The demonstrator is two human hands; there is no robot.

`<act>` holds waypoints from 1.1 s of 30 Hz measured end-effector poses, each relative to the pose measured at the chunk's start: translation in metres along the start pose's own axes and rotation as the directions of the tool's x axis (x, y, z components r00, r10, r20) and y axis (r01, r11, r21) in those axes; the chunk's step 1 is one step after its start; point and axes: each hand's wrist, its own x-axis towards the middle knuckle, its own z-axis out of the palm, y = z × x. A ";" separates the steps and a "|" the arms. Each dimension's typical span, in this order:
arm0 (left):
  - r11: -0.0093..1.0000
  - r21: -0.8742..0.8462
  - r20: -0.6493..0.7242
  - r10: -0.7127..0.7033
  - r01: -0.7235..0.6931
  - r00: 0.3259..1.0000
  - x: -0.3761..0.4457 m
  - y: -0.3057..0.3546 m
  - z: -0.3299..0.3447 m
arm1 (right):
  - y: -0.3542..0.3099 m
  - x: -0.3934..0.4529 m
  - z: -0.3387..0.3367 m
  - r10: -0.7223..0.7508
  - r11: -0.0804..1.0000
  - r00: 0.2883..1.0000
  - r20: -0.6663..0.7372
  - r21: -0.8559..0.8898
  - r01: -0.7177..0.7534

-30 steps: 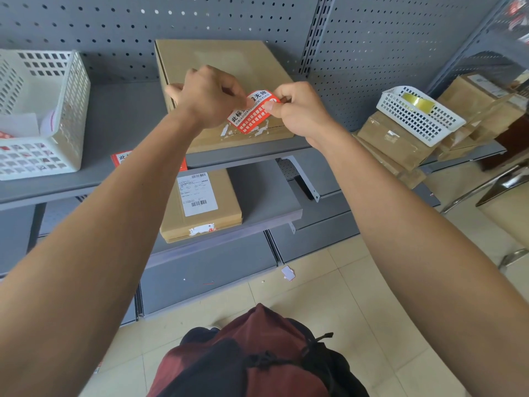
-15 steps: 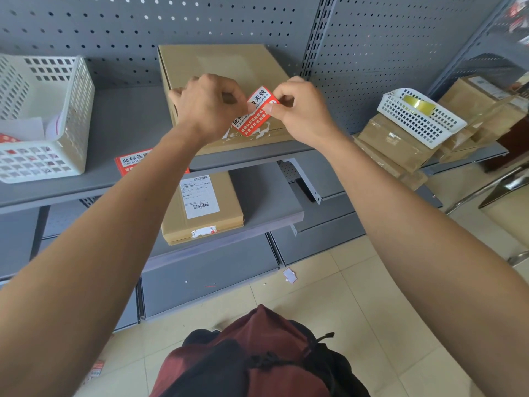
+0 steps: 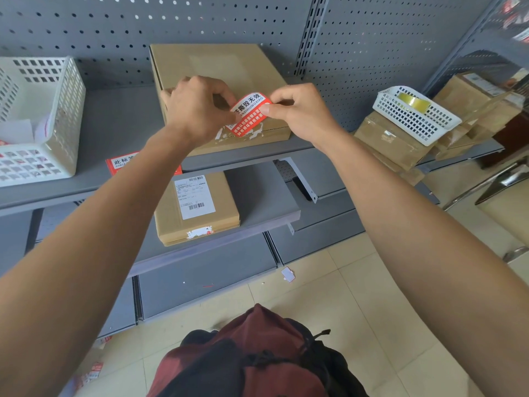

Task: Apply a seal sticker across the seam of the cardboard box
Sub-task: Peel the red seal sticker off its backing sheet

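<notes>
Held taut between two hands over a flat cardboard box (image 3: 220,81) on a grey shelf (image 3: 120,130): a red-and-white sticker (image 3: 248,114), lower end at the box's front edge, where white scraps of torn label cling near the seam. Left hand (image 3: 197,108) pinching the sticker's left edge, fingers curled tight on it; right hand (image 3: 300,111) pinching the right edge between thumb and forefinger, remaining fingers folded. Likely feather-light, thin and floppy, tacky on the underside, prone to creasing or folding onto itself if slackened; best gripped by the very margins, as here, keeping tension until the middle lands on the seam. Box itself probably stiff and steady enough to take pressing without sliding. Below, a second box (image 3: 197,207) bearing a shipping label; a white basket (image 3: 37,116) at left.
</notes>
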 end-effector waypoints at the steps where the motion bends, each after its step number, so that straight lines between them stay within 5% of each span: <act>1: 1.000 0.006 0.005 -0.001 0.001 1.000 0.000 -0.001 0.001 | 0.001 0.001 0.000 0.003 1.000 1.000 0.009 0.001 -0.003; 16: 1.000 -0.001 0.033 -0.016 0.016 0.999 -0.003 0.006 -0.004 | -0.030 0.008 -0.004 -0.090 0.969 0.976 0.199 -0.211 0.132; 22: 1.000 -0.020 0.080 0.011 -0.009 0.997 -0.003 0.005 -0.010 | -0.030 0.008 0.010 -0.158 0.946 0.983 0.092 -0.273 0.178; 33: 0.996 0.060 0.251 0.049 -0.066 0.967 -0.002 0.002 -0.023 | -0.028 0.011 0.008 -0.121 0.954 0.987 0.104 -0.264 0.144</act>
